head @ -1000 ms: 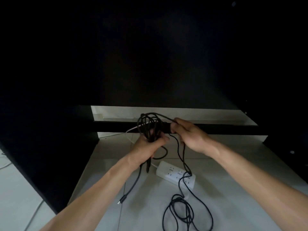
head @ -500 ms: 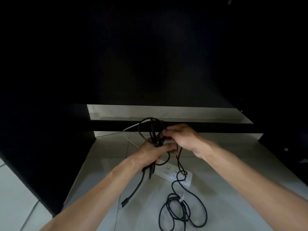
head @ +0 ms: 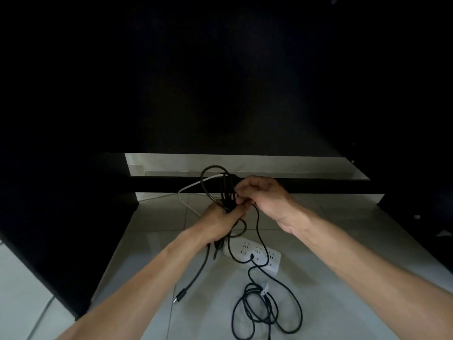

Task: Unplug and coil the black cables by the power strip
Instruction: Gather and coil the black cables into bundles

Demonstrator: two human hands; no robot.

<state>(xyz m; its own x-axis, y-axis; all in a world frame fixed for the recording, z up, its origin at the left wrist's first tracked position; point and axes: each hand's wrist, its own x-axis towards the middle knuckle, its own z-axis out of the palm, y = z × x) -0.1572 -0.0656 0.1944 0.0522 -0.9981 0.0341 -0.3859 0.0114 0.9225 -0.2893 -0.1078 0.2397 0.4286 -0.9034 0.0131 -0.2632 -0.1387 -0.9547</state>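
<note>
My left hand [head: 221, 223] grips the bundle of black cable loops [head: 220, 187]; my right hand [head: 263, 195] pinches a strand beside it, above the white power strip [head: 255, 253] on the floor [head: 152, 241].

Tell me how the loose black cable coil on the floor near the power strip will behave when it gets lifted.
The loose coil will probably sag and spread: its loops lie uneven, gathered only by a small white tie. It looks thin, so likely light. A strand runs up over the power strip toward the right hand, so lifting may drag that.
</note>
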